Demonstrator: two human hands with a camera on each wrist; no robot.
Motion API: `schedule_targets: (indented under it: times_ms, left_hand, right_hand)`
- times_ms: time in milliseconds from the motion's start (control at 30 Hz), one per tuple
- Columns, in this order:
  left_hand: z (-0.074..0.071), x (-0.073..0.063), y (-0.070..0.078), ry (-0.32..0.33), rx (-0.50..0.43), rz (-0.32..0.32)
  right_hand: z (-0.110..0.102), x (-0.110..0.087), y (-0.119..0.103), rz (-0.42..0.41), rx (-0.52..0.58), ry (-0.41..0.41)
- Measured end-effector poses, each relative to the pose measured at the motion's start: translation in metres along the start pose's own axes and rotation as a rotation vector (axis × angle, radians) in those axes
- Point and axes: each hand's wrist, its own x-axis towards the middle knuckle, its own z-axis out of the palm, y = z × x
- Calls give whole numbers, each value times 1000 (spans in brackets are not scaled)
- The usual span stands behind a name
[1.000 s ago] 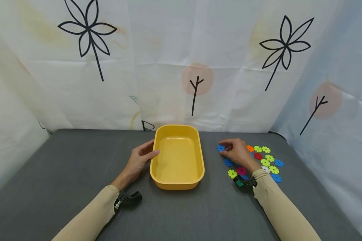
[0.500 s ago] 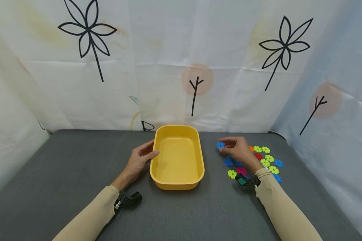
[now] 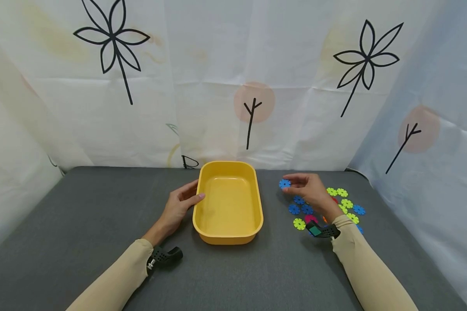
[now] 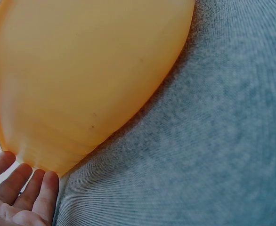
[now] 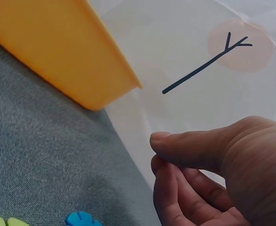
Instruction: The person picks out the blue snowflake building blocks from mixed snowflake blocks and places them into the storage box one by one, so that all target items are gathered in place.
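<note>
- A blue disc is pinched in the right grip!
- Below and beside it, loose discs are scattered.
- Clasped by the left grip: the yellow tray, to its right.

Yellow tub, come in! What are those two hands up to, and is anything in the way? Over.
Left hand gripping yellow tub by its side. Right hand pinching blue disc, outside tub. Only tub's right wall looks in the way.
</note>
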Motion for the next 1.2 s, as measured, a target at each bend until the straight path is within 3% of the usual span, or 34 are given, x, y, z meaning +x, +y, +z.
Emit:
schedule_targets:
  times_ms: [300,667,1200]
  left_hand:
    - [-1,-2,0,-4,7,18]
    - [2,1,0,7,4,26]
    - [2,1,-1,29,-3,9]
  right_hand:
    - [-2,-2,-1,-1,117,-15]
    - [-2,-2,-13,-9,172,-48]
    - [31,40,-60,-65,302,-101]
